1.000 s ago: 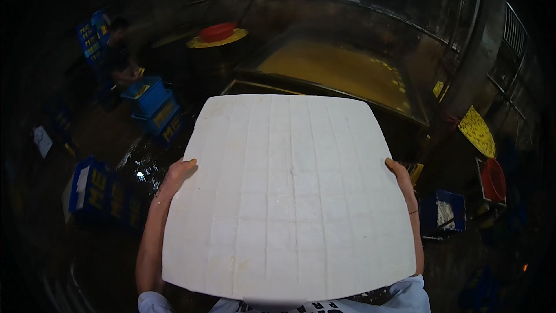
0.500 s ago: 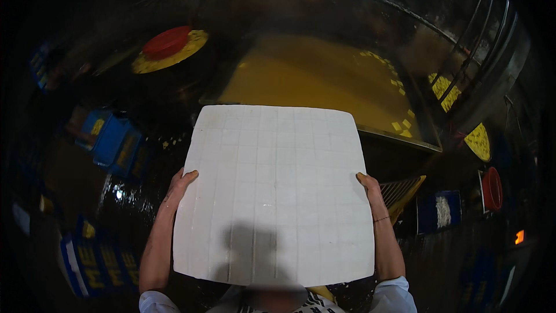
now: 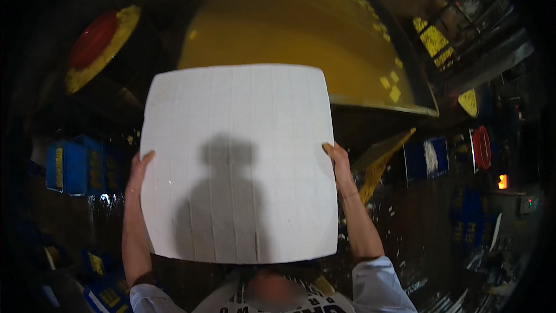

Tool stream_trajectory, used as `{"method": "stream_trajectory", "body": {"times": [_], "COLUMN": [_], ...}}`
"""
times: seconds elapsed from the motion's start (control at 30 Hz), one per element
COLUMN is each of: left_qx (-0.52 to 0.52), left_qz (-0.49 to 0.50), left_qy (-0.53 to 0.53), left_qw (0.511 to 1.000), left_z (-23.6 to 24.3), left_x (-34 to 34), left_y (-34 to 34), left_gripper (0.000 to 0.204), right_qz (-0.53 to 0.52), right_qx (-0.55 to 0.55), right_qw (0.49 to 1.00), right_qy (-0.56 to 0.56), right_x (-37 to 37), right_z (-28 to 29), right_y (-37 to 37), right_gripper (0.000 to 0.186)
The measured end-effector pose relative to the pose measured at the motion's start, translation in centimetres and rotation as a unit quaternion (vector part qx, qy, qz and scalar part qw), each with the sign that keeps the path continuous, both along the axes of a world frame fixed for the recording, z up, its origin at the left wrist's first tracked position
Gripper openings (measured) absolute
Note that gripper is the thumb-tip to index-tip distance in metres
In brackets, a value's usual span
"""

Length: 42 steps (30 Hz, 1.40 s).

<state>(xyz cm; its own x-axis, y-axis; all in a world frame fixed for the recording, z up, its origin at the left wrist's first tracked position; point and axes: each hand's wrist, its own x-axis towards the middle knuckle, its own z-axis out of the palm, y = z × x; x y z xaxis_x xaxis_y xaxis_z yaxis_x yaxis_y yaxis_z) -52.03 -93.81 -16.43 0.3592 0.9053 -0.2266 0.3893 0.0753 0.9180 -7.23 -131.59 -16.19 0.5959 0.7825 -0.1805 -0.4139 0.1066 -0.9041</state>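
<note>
I hold a large white square slab (image 3: 237, 156), scored into a grid of small squares, flat in front of me. My left hand (image 3: 138, 169) grips its left edge and my right hand (image 3: 337, 159) grips its right edge, thumbs on top. A shadow of a head and shoulders falls across the slab's near half. Beyond its far edge lies a big vat of yellow liquid (image 3: 301, 40) with several small pale cubes floating at the right side.
A red and yellow round lid or basin (image 3: 98, 46) sits at the upper left. Blue crates (image 3: 75, 167) stand to the left, more at the lower left. At the right are a blue container (image 3: 427, 157), a red round thing (image 3: 480, 148) and a dark wet floor.
The slab has moved forward toward the yellow vat, which now fills more of the view. The shadow on the slab has grown larger. Both hands keep their grip on the edges.
</note>
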Motion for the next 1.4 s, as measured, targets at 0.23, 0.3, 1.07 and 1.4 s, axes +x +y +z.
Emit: {"method": "stream_trajectory", "body": {"times": [0.23,0.3,1.07,1.4], "left_qx": [0.312,0.412,0.055,0.114], "left_qz": [0.082,0.077,0.394,0.414], "left_qy": [0.281,0.316,-0.374,-0.355], "left_qw": [0.904,0.851,0.838,0.830], "left_z": [6.5,4.5,-4.3,-3.8], "left_x": [3.9,2.4,-6.0,-6.1], "left_y": [-12.0,-16.1,-29.6,-26.6], "left_gripper": [0.069,0.068,0.051,0.053], "right_qz": [0.022,0.037,0.408,0.326], "right_qx": [-0.105,-0.216,0.089,0.074], "right_qw": [0.981,0.930,0.746,0.623], "right_qy": [-0.163,-0.295,-0.519,-0.707], "right_x": [1.8,2.8,-30.8,-42.4], "right_z": [-1.1,-3.6,6.6,4.4], "right_y": [-4.5,-8.3,-5.3,7.6], "right_gripper": [0.041,0.047,0.023,0.019]}}
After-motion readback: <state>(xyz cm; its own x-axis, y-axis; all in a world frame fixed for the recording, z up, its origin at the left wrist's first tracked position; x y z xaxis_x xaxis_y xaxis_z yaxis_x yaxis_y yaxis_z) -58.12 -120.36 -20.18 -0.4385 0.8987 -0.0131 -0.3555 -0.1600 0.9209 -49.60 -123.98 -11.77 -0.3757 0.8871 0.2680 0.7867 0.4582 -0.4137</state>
